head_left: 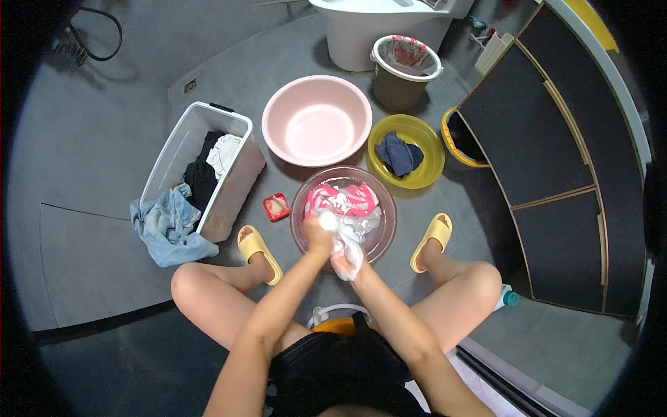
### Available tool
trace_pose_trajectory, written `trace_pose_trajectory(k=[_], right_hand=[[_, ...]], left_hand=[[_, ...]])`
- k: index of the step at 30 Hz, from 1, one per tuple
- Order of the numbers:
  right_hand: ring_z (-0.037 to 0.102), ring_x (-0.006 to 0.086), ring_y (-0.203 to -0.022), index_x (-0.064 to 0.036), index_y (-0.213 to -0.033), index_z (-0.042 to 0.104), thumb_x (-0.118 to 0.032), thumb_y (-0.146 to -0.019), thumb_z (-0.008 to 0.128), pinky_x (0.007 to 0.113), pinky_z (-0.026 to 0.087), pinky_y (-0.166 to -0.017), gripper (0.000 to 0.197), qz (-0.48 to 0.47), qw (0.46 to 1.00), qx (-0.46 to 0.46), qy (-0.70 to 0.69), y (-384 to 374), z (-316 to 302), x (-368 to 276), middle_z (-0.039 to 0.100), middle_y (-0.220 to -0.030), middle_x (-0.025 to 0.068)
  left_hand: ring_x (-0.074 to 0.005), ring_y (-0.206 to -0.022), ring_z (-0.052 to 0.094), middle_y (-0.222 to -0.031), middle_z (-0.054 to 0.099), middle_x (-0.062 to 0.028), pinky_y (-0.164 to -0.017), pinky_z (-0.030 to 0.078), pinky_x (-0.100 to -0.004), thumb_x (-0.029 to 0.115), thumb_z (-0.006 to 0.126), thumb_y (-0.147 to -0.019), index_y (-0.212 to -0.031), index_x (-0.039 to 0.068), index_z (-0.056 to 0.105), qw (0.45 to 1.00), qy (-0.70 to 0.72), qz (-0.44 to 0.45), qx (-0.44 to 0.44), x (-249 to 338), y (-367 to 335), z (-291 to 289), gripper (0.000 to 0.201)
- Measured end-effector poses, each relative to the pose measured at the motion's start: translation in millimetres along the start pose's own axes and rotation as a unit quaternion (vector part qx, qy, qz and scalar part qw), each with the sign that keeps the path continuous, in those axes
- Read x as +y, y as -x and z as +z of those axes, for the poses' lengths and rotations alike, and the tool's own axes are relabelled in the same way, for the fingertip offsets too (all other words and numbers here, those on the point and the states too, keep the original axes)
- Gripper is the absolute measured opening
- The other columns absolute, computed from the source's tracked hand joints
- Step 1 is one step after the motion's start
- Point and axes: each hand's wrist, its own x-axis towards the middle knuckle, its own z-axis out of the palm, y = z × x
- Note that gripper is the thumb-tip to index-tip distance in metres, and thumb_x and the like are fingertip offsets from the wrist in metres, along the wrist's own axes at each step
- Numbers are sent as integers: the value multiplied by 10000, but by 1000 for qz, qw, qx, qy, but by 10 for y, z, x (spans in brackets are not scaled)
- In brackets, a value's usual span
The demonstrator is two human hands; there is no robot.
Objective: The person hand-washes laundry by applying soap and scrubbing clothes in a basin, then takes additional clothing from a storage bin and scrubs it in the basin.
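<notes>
Both my hands are at the near side of a brownish see-through basin (390, 226). My left hand (318, 235) is closed on a white soapy cloth (349, 244). Below it, my right hand (343, 265) grips the same cloth, which partly covers its fingers. Suds cling to the cloth and to my left fingers. Inside the basin lies a wet pink-and-white cloth (358, 200) in water. To the left of the basin, a bar of soap (277, 206) rests in a red dish (269, 214) on the floor.
A pink basin (278, 142) stands beyond. Right of it, a yellow basin (434, 167) holds a dark blue cloth (399, 154). A clear bin (236, 198) with clothes is on the left, jeans (170, 226) hanging over its edge. A lined bucket (399, 90) and dark cabinets (535, 132) stand farther right.
</notes>
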Motion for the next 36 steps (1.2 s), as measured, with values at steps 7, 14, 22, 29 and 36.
trace_pose_trajectory(k=[7,14,22,29,36], right_hand=[[570,195,-796,-60,-1014,508,-222,-843,469,310,479,-714,239,69,993,-86,-39,39,30,-150,567,-889,89],[573,193,-825,-63,-1065,507,-107,-812,500,267,478,-687,256,94,986,-104,-95,-60,-111,-366,576,-920,77],[532,215,-955,-48,-1150,431,-191,-889,405,338,438,-849,299,-41,998,-24,-35,-82,128,-234,540,-1049,88],[521,259,-984,-52,-1144,454,-344,-875,367,404,416,-871,406,97,993,-67,-20,-304,-288,-250,544,-1068,126],[565,206,-840,-38,-1040,499,-140,-861,391,330,467,-765,232,130,984,-118,-36,-211,-371,-112,575,-958,85]], left_hand=[[-215,-520,534,-513,541,-116,-537,411,-350,221,570,-781,-592,4,584,982,27,184,19,85,244,176,288],[-183,-495,528,-501,517,-108,-476,394,-328,166,578,-745,-586,11,570,937,6,316,150,-40,280,357,223],[-149,-815,540,-909,576,-89,-706,436,-275,325,541,-811,-1015,32,524,976,152,59,-145,-170,208,-99,358],[-213,-721,569,-778,583,-114,-659,443,-294,130,665,-629,-861,27,547,981,74,177,1,43,707,-34,280],[-302,-658,585,-679,578,-160,-603,454,-356,104,614,-610,-727,24,585,965,-59,255,24,91,636,-89,145]])
